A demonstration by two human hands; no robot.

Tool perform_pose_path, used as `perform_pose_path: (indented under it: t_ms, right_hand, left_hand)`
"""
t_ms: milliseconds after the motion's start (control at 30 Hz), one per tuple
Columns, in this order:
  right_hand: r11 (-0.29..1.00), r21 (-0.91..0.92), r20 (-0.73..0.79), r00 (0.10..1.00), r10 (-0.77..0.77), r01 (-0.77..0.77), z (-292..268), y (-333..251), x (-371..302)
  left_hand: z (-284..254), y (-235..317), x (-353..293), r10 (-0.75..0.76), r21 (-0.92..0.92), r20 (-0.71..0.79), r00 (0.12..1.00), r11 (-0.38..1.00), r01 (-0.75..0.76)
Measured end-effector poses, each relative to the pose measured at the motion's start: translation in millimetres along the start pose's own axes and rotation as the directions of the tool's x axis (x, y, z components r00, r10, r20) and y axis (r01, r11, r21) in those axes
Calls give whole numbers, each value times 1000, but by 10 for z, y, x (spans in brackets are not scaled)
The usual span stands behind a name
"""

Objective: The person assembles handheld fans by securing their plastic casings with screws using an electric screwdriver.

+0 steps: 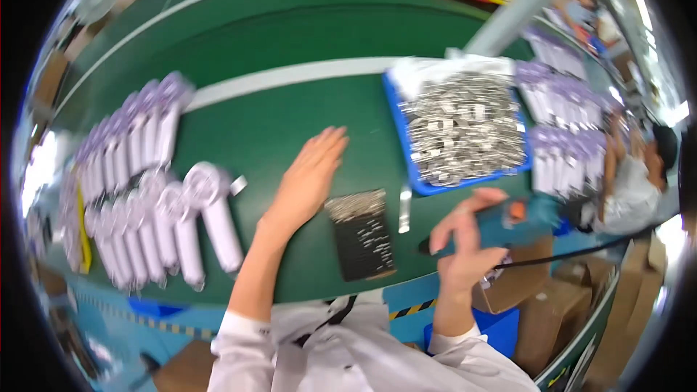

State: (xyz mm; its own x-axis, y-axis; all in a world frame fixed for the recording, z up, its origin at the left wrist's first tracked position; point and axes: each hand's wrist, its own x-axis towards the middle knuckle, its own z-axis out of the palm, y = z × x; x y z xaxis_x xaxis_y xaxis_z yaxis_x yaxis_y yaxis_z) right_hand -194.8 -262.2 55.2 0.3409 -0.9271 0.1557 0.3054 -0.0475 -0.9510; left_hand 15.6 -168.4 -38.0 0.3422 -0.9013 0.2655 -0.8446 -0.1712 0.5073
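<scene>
My left hand (311, 173) lies palm down above the green table (305, 112) with its fingers stretched out and nothing in it. Beside it sits a black block (359, 247) with rows of small metal pins or screws, densest at its far end. My right hand (465, 243) is around a teal electric screwdriver (519, 219), whose dark tip points left; motion blurs the grip. A flat silver metal strip (404, 210) lies between the block and the screwdriver. To the left, a white handle-shaped housing with a ring head (220, 221) lies nearest my left forearm.
A blue bin (398, 120) heaped with small silver metal parts stands right of centre. Rows of lilac-and-white housings (131, 145) fill the left; more (570, 156) lie at right. A grey post (519, 18) rises behind the bin. Cardboard boxes (552, 312) and another person (635, 189) are at right.
</scene>
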Motion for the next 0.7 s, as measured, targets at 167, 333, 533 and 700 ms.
perform_pose_path:
  t_ms: [167,333,533,700]
  right_hand:
    - [952,-152,63,964,-259,265,-77,134,99]
    - [944,-172,102,958,-268,282,-49,180,84]
    - [981,22,153,969,-193,192,-163,226,0]
    - [942,-64,207,928,-311,330,-59,258,-78]
  left_hand:
    - [-428,459,-207,-48,-92,-331,942,996,19]
    - [-847,441,-993,-342,-41,-578,741,919,392]
    - [-850,316,-1404,-681,14,-437,588,648,762]
    - [-863,205,-1249,-856,-118,-242,457,494,862]
